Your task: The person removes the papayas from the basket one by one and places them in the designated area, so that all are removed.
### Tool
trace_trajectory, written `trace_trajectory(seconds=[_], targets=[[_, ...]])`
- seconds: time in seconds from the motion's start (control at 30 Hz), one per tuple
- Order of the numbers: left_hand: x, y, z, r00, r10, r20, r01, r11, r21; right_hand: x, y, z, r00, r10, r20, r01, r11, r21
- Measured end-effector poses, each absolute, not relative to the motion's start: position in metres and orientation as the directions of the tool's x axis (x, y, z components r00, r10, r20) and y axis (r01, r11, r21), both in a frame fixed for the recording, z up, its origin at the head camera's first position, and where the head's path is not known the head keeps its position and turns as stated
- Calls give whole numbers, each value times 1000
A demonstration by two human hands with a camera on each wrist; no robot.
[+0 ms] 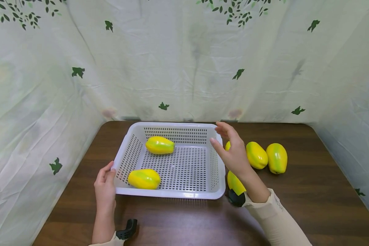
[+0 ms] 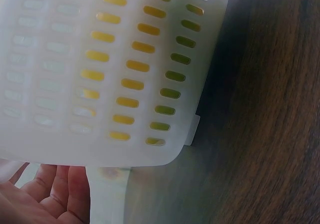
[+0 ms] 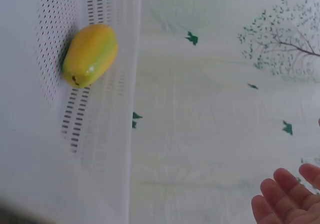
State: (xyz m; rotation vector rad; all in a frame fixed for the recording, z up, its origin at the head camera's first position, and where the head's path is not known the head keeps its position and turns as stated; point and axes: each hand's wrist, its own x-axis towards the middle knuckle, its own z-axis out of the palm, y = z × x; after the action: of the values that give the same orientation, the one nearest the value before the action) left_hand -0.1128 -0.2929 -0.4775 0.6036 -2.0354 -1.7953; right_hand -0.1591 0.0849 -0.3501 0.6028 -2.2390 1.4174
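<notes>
A white perforated plastic basket (image 1: pixel 190 195) sits on a dark wooden table (image 1: pixel 310 201). Two yellow-green papayas lie inside, one at the back (image 1: pixel 160 145) and one at the front left (image 1: pixel 144 178). My left hand (image 1: pixel 105 184) rests with straight fingers against the basket's front left corner (image 2: pixel 165 156). My right hand (image 1: pixel 230 150) hovers open above the basket's right rim, holding nothing. In the right wrist view the back papaya (image 3: pixel 90 54) lies against the basket wall, and my fingertips (image 3: pixel 290 196) show at the lower right.
Several more papayas lie on the table right of the basket: two side by side (image 1: pixel 256 155) (image 1: pixel 277 158), one (image 1: pixel 235 182) under my right forearm, and another partly hidden behind my hand. A leaf-printed cloth backdrop (image 1: pixel 184 61) encloses the back and sides.
</notes>
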Motion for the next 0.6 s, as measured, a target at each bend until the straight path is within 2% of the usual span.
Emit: trace_trajectory(seconds=[0.17, 0.23, 0.43, 0.6], targets=[[-104, -276, -450, -843, -538, -17, -96, 120, 988, -174, 64, -351, -798, -183, 573, -598, 345, -723], [-106, -280, -457, -845, -535, 5, -74, 126, 989, -182, 57, -356, -796, -200, 571, -603, 335, -724], [-124, -310, -509, -846, -532, 34, -36, 121, 992, -195, 35, -358, -817, -263, 513, -576, 341, -743], [-128, -315, -521, -831, -554, 48, -41, 146, 988, -206, 15, -364, -830, -321, 456, -546, 303, -781]])
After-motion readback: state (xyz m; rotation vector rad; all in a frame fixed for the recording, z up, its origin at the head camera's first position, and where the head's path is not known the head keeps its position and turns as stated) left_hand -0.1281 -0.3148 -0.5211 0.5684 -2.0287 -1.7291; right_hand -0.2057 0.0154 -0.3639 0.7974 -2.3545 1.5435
